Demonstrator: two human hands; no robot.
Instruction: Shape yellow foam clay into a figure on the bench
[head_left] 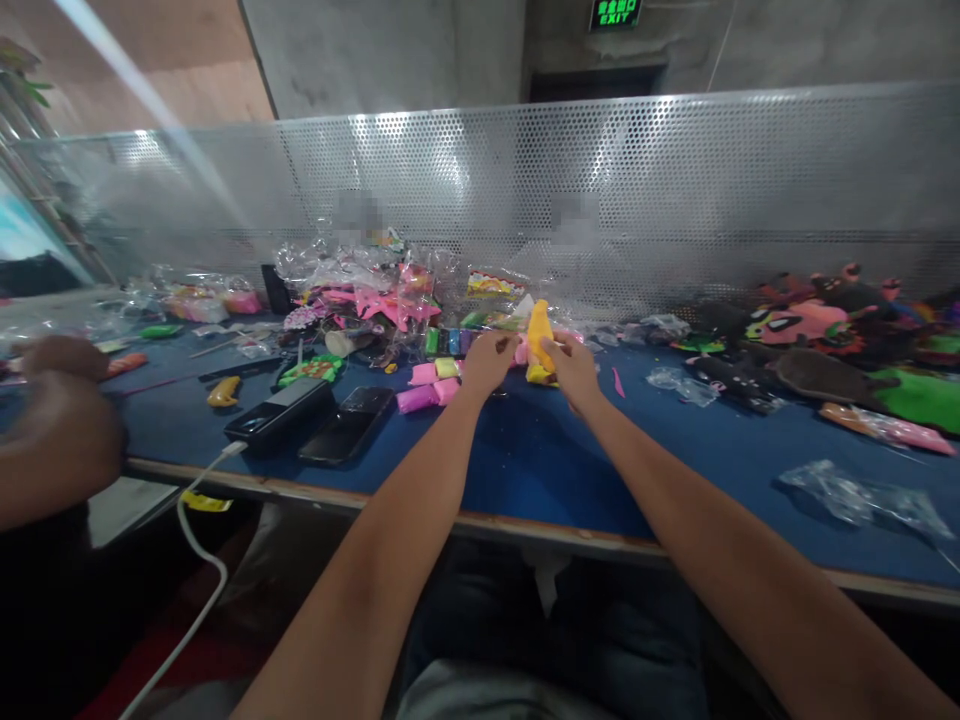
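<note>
A yellow figure (539, 335) stands upright on the blue table (517, 460), its lower part near the tabletop. My right hand (574, 370) pinches its right side with thumb and fingers. Just left of the figure is my left hand (491, 362), its fingertips pressed together; what they hold, if anything, is too small to tell. Wrapped pink and purple clay packs (418, 399) lie beside my left wrist. Behind the hands are a printed packet (495, 285) and a row of small coloured packs (450, 341).
A power bank (279, 412) with a white cable and a phone (349, 425) lie left. Another person's arm (64, 440) rests at far left. Plush-like figures (806, 330) and plastic wrap (862, 497) are on the right. A perforated metal screen (480, 180) stands behind.
</note>
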